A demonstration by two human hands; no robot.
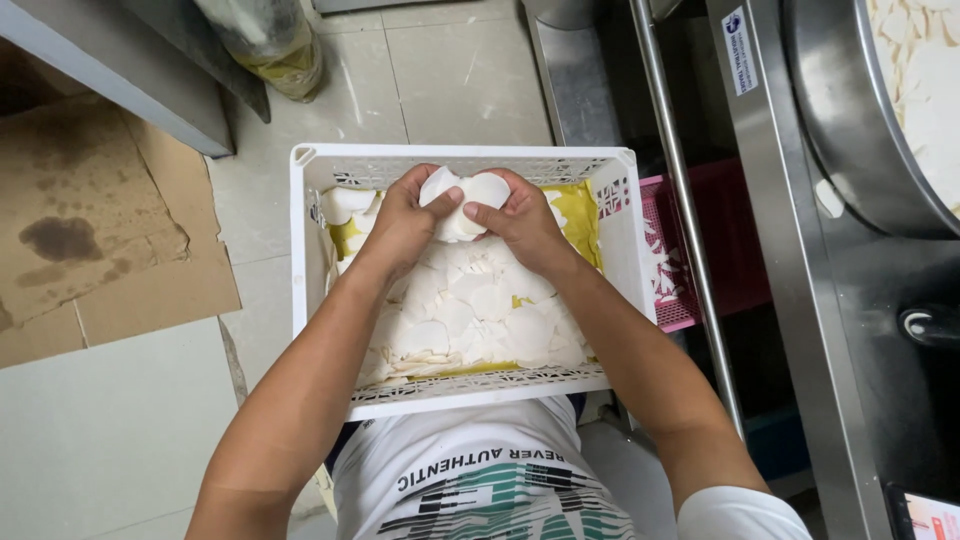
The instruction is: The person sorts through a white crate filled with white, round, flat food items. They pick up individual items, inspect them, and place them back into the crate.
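Both hands over the white plastic crate (305,250), sharing one clump of thin white round wafers (462,200). Left hand (402,225) and right hand (522,222) are each closed around it, thumbs on top, clump lifted just above the loose pile (480,315) filling the crate. Yellow liner (578,215) under the pile. Pink crate (690,250) just beside, to the right. Stained cardboard (100,220) on the floor to the left.

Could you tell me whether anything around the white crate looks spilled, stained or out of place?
Yes: the flattened cardboard on the floor left of the white crate carries dark stains. Both hands hold white round slices over the crate; nothing looks spilled there.
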